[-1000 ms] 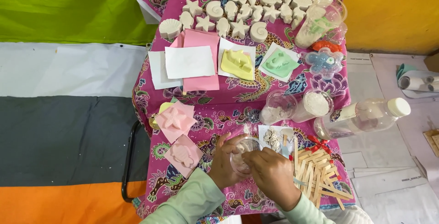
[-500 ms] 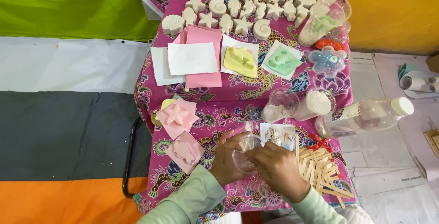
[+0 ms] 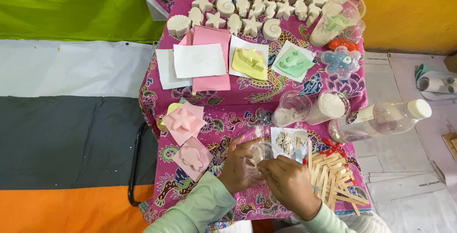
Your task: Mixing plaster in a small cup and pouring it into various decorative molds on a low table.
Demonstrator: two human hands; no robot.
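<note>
Your left hand point(image 3: 236, 166) cupped a small clear plastic cup point(image 3: 259, 159) at the near edge of the pink patterned cloth point(image 3: 238, 104), fingers wrapped round its wall. Your right hand point(image 3: 288, 183) sat just beside it, fingertips pinched at the rim; whether they gripped a stick, I could not tell. Pale mix showed inside the cup. Wooden sticks point(image 3: 333, 176) lay just right of that hand, and pink moulds point(image 3: 188, 135) to the left. My judgement: keep the cup upright and braced on the cloth, stir low and slowly, and scrape the wall so no powder clings.
</note>
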